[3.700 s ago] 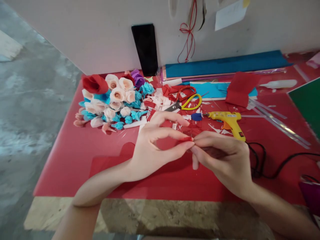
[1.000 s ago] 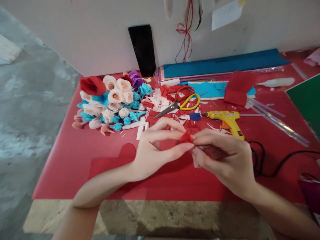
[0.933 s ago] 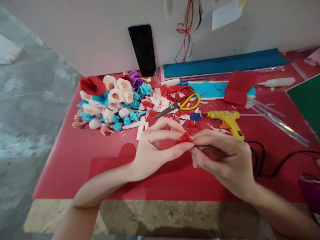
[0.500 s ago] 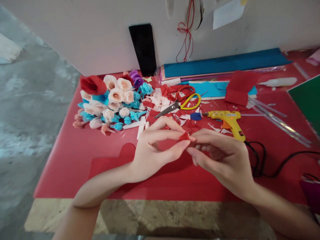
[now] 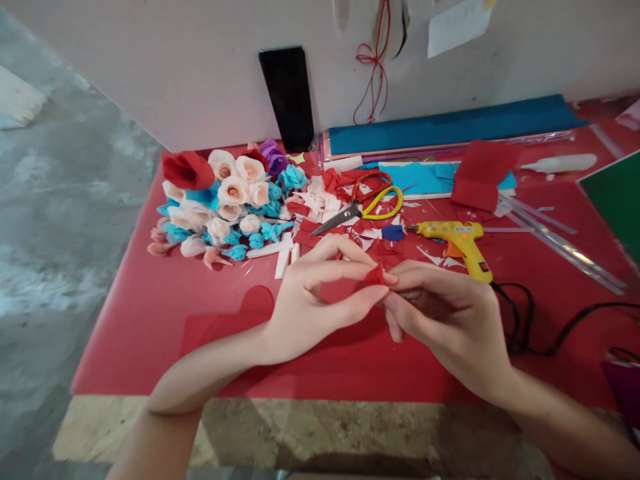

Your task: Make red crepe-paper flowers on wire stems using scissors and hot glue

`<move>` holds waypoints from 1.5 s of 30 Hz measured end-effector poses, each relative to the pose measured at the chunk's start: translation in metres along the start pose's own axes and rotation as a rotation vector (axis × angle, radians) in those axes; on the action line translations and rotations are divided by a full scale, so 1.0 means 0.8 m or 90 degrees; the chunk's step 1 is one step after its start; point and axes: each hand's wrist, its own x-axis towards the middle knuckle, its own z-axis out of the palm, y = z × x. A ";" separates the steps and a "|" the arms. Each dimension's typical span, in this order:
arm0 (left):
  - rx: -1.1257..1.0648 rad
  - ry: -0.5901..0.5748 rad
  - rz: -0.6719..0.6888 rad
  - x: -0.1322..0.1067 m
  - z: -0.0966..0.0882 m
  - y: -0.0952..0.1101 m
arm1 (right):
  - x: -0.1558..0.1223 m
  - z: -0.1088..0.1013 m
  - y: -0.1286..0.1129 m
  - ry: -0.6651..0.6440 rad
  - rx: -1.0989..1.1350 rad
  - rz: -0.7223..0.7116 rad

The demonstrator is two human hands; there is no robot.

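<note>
A small piece of red crepe paper [image 5: 375, 275] is pinched between the thumb and fingers of my left hand [image 5: 313, 300]. My right hand [image 5: 445, 307] meets it from the other side, its thumb and fingertips closed on the same paper's right edge. Most of the piece is hidden behind my fingers. Red paper sheets [image 5: 215, 328] lie flat on the table under my left forearm. Beyond my hands are scissors [image 5: 357, 208] with one red and one yellow handle, and a yellow glue gun [image 5: 457, 241].
Paper flowers [image 5: 233, 193] in white, blue, red and pink are heaped at the back left. Paper scraps [image 5: 320, 200] are strewn near the scissors. A phone [image 5: 287, 100] leans on the wall. Clear glue sticks [image 5: 565, 240] and a black cord [image 5: 530, 327] lie at right.
Both hands keep hold of the red paper and have shifted very slightly right. My right thumb has moved up against my left thumb tip, and a right finger now points lower.
</note>
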 end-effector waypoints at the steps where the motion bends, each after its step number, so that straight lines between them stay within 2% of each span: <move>1: 0.002 -0.001 -0.003 0.000 0.000 0.000 | -0.001 0.000 0.000 -0.005 0.000 -0.001; 6: -0.013 0.010 -0.031 0.002 0.000 0.005 | -0.003 -0.001 0.003 -0.022 0.011 0.020; 10: -0.046 -0.006 -0.060 0.003 -0.003 0.009 | -0.003 -0.002 0.000 0.003 -0.047 0.027; 16: -0.049 -0.063 -0.102 0.007 -0.009 0.012 | 0.001 -0.015 -0.007 0.037 -0.084 -0.028; 27: -0.039 -0.206 -0.168 0.010 -0.009 0.014 | 0.008 -0.025 -0.016 -0.079 -0.134 0.004; 31: -0.039 -0.202 -0.150 0.011 -0.007 0.012 | 0.009 -0.029 -0.016 -0.088 -0.146 0.004; 34: -0.066 -0.180 -0.140 0.007 -0.005 0.012 | 0.008 -0.032 -0.014 -0.062 -0.090 0.021; 39: -0.126 -0.175 -0.174 0.002 -0.001 0.016 | 0.004 -0.029 -0.009 -0.038 0.092 0.050; 45: -0.068 -0.177 -0.127 0.002 0.006 0.021 | 0.002 -0.023 -0.006 0.017 0.090 0.045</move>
